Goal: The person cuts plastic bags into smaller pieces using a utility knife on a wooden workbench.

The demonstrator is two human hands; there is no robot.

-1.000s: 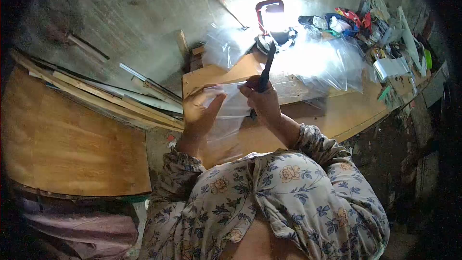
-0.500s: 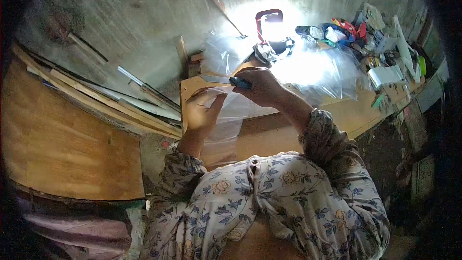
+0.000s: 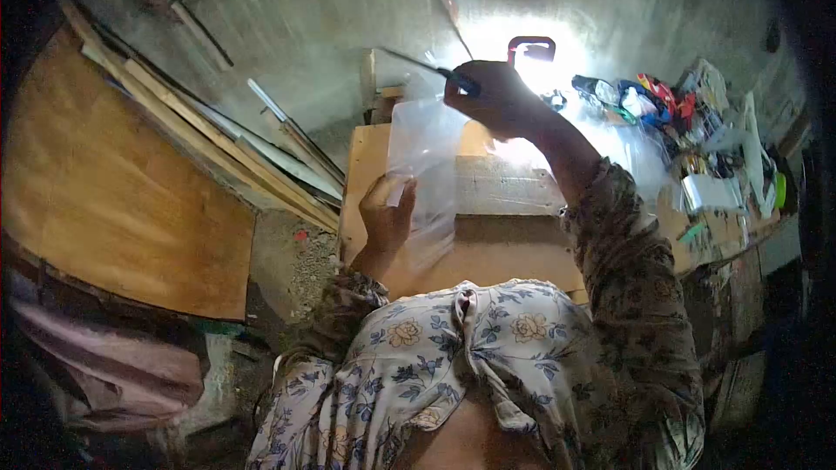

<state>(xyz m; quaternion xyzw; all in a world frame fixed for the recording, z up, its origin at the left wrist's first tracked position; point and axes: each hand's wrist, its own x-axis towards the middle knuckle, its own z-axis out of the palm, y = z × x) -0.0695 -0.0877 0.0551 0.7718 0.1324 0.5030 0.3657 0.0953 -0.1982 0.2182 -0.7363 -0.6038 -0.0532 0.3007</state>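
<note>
My right hand (image 3: 503, 100) is raised over the table's far side, closed around the dark handle of a knife (image 3: 416, 62). Its thin blade points left and slightly up. Below it, a clear plastic sheet (image 3: 427, 144) stands up from the work surface, its upper edge close to the knife hand; whether that hand also grips it cannot be told. Lower left, my left hand (image 3: 387, 213) pinches the sheet's left side between thumb and fingers. Under both hands lies a wooden table (image 3: 522, 252) with a pale board (image 3: 505, 184) across it.
A glaring lamp with a dark red handle (image 3: 531, 41) stands at the back. Bags and cloths (image 3: 640, 100) are piled at the right, near a silvery-white roll (image 3: 710, 192). Long wooden strips (image 3: 200, 126) and a plywood sheet (image 3: 131, 191) lie on the left.
My right hand has moved up and right with the knife, away from my left hand. The plastic now stands taller between them. The camera view has shifted slightly.
</note>
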